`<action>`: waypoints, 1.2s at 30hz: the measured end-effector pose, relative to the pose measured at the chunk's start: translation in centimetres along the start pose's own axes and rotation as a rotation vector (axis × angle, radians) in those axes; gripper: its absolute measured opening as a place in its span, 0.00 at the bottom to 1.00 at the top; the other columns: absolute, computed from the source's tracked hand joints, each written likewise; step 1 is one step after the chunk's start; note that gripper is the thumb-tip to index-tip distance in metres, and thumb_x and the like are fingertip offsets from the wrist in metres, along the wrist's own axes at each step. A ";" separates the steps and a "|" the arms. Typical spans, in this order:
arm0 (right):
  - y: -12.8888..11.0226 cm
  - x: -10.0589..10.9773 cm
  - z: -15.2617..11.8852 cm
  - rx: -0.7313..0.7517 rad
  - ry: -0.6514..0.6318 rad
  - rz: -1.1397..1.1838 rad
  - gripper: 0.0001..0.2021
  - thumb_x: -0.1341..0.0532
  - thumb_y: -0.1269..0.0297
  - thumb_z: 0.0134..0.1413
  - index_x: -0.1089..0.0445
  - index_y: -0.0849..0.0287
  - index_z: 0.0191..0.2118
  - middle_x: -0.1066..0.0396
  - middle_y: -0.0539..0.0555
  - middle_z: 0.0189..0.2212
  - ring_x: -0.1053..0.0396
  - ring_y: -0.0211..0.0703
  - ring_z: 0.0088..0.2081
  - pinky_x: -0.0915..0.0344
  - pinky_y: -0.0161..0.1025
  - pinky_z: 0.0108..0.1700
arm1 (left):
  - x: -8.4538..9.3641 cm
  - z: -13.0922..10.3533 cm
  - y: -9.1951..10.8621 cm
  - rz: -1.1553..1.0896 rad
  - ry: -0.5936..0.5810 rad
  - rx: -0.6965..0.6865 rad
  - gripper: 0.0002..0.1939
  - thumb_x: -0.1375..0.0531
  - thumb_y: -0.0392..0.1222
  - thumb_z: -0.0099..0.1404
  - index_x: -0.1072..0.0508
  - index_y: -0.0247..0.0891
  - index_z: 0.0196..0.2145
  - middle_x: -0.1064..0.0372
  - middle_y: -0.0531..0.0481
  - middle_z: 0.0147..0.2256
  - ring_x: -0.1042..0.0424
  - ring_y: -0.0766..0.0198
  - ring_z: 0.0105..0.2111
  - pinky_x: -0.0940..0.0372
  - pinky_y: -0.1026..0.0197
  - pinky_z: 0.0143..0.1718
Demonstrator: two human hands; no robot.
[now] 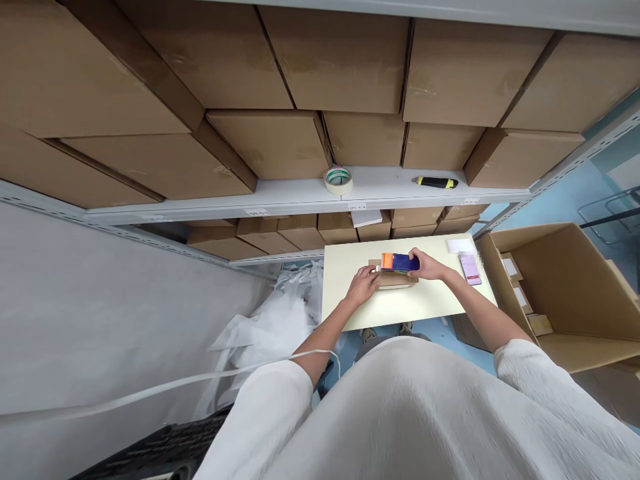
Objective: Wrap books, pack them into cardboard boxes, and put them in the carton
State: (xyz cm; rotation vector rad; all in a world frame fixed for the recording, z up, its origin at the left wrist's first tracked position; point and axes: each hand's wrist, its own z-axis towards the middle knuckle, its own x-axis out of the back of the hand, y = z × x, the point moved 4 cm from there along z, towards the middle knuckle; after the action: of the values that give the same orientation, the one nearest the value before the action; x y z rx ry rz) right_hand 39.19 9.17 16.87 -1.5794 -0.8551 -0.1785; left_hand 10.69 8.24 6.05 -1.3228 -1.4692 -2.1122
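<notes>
The right hand (421,265) gripped the blue-and-orange pack (400,262) by one end, above the small carton (395,279) on the table (430,301), while the left hand (363,287) sat near its other end, perhaps for steadiness, its finger grip impossible to tell.

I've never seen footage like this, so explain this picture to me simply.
There is no machine here: a person works with bare hands, seen from a camera worn on the head, looking forward and down. On the table lie a small brown box and a phone. The right hand holds a blue-and-orange pack; the left hand is by its other end, though contact is unclear. The shelf beyond holds cardboard boxes, a tape roll and a knife.
</notes>
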 end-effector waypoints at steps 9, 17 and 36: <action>0.9 1.5 -1.0 -0.033 -0.026 -0.096 0.22 0.33 0.61 0.43 0.45 0.50 0.42 0.33 0.47 0.38 0.38 0.44 0.35 0.42 0.39 0.38 | 0.9 0.0 0.4 -0.068 -0.020 0.026 0.20 0.38 0.37 0.70 0.19 0.43 0.57 0.28 0.41 0.64 0.32 0.45 0.66 0.31 0.40 0.66; 2.1 1.4 -1.2 -0.010 0.005 -0.076 0.23 0.33 0.59 0.43 0.45 0.49 0.43 0.33 0.48 0.40 0.37 0.43 0.37 0.41 0.39 0.40 | 2.7 2.8 2.4 -0.653 0.193 0.406 0.12 0.33 0.42 0.68 0.20 0.42 0.49 0.17 0.44 0.47 0.19 0.54 0.47 0.25 0.48 0.56; 2.5 1.5 -1.6 -0.030 0.010 -0.017 0.23 0.33 0.59 0.43 0.45 0.49 0.43 0.33 0.47 0.38 0.38 0.43 0.36 0.41 0.38 0.39 | 1.8 5.9 5.2 -0.990 0.221 0.696 0.24 0.23 0.38 0.54 0.31 0.42 0.42 0.20 0.50 0.31 0.20 0.60 0.31 0.27 0.57 0.37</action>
State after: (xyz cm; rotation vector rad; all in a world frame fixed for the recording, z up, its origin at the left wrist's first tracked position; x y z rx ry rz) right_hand 42.39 8.41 16.09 -1.5982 -0.8616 -0.2116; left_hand 16.19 11.29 11.15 -0.0674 -2.7187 -1.7089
